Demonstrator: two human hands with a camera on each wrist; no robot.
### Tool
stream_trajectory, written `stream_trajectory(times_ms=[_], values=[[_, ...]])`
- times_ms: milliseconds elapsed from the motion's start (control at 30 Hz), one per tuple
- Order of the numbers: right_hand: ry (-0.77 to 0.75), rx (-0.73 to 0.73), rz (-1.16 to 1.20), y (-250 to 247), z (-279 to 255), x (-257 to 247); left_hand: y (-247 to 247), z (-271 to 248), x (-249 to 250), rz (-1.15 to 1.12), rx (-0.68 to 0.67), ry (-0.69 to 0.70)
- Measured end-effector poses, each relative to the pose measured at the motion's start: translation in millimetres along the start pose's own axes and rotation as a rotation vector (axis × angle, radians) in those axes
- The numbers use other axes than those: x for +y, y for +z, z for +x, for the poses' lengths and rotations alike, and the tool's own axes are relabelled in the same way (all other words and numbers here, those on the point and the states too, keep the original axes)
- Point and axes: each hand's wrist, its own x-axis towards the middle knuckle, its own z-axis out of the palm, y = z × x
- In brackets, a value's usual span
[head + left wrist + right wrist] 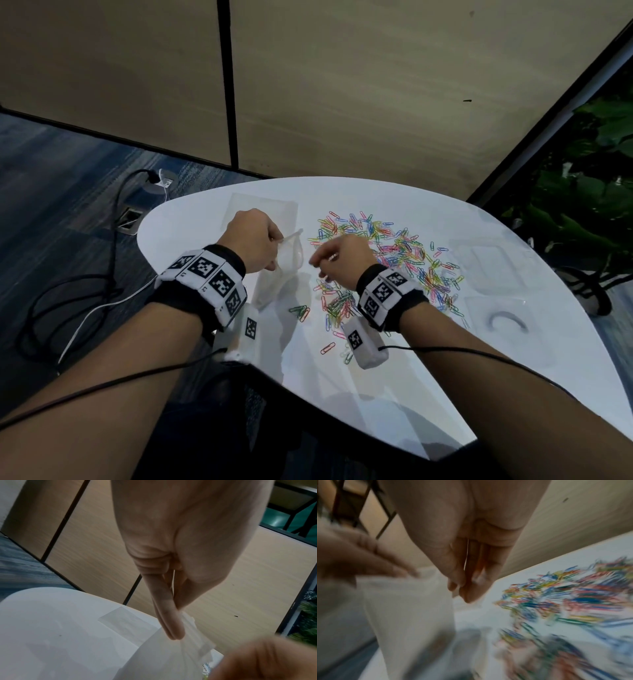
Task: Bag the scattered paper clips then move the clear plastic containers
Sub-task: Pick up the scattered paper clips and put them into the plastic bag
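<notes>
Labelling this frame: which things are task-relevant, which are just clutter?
Job:
- paper clips, scattered on the table
- clear bag, pinched by the left hand
- right hand, beside the bag mouth
- clear plastic containers

Lying about:
- black cable on the floor
- plant

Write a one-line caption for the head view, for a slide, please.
Left hand holds a clear bag open while the right hand hovers over coloured paper clips on a white table.

Multicoloured paper clips (383,260); white table (394,387); clear bag (284,270); black-white checkered wristbands (209,277)
</notes>
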Motion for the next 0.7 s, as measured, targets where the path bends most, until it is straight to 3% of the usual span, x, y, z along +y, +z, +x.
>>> stream_trajectory(times_ms=[100, 200, 300, 400, 467, 533, 600, 700], values=[[-0.109, -0.257, -0.414, 24.0, -9.2, 26.9, -1.5, 0.3, -0.8, 0.005, -0.018, -0.004], [-0.368, -0.460, -0.686, 58.5, -26.8, 48.1, 0.3, 0.0, -0.5, 0.025, -0.043, -0.003], [-0.544, -0.481, -0.954, 72.0, -47.3, 73.0, 0.7, -0.2, 0.1, 0.027, -0.061, -0.028], [-0.605, -0.414, -0.997, 68.2, -62.1, 104.6, 1.3, -1.8, 3.5, 0.036, -0.063, -0.031], [-0.605, -0.311, -1.016, 61.3, -65.2, 124.1, 2.6, -3.2, 6.5, 0.058, -0.065, -0.026], [-0.481, -0.252, -1.018, 53.3, -62.5, 135.7, 5.3, -3.5, 9.6, 0.072, -0.079, -0.029], [-0.359, -0.267, -1.007, 45.5, -54.3, 136.1, 8.2, -3.9, 12.1, 0.077, -0.099, -0.036], [-0.354, -0.290, -0.942, 36.9, -40.8, 122.0, 11.4, -4.9, 14.6, 0.089, -0.116, -0.030]])
